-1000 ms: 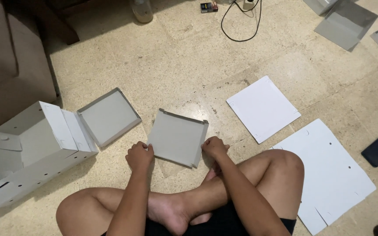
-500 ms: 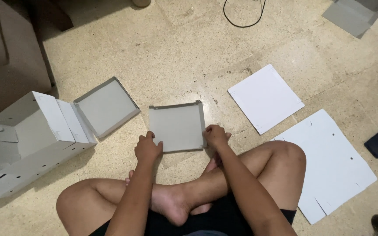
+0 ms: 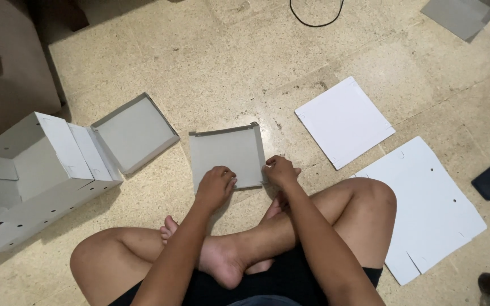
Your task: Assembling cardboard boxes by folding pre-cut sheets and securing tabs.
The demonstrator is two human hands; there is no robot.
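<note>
Left hand (image 3: 215, 186) has slid onto the grey cardboard tray (image 3: 225, 153), pressing flat; right hand (image 3: 279, 170) grips its right edge, on floor (image 3: 228, 68) centre.

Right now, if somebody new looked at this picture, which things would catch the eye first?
First comes the grey cardboard tray on the floor in the centre, with the left hand pressing on its near part and the right hand gripping its right edge. At the far left stands a big folded white box with its grey lid open. Flat white sheets lie at the right.
</note>
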